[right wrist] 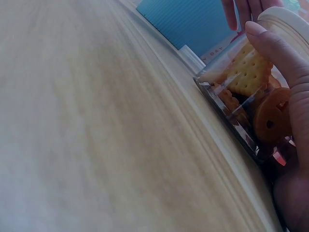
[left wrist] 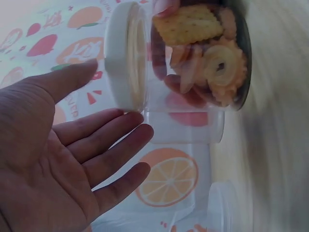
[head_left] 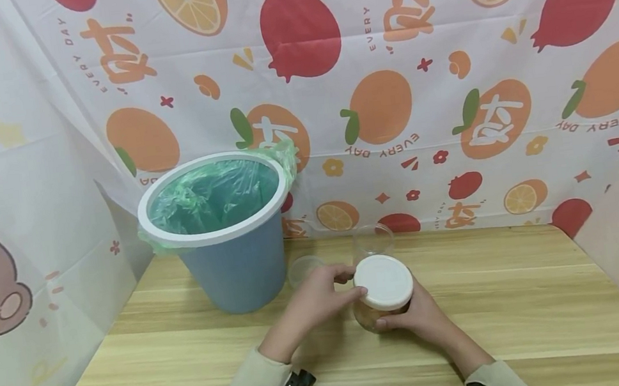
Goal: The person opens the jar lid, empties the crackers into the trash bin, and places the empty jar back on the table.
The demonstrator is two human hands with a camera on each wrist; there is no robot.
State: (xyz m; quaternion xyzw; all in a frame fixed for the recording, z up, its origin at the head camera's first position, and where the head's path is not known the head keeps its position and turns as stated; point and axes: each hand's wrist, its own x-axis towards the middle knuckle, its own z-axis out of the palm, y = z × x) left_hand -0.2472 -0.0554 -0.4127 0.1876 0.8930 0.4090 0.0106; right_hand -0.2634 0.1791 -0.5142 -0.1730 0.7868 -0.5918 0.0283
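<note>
A clear jar (head_left: 365,319) with a white lid (head_left: 384,280) stands on the table. Several biscuits (left wrist: 188,26) show through its wall, among them a square cracker (right wrist: 249,70) and a round biscuit with holes (right wrist: 273,116). My right hand (head_left: 422,315) grips the jar's body from the right, thumb across the near side. On the other side my left hand (head_left: 322,297) is beside the lid, thumb and fingers spread. In the left wrist view its fingers are fairly straight, the fingertips at the lid's rim; whether they touch it I cannot tell.
A blue bin (head_left: 238,269) with a white rim and green bag (head_left: 211,195) stands at the back left. Behind the jar is a clear empty container (head_left: 374,241), and a clear round lid (head_left: 302,268) lies near the bin. A fruit-print cloth (head_left: 438,106) hangs behind the table.
</note>
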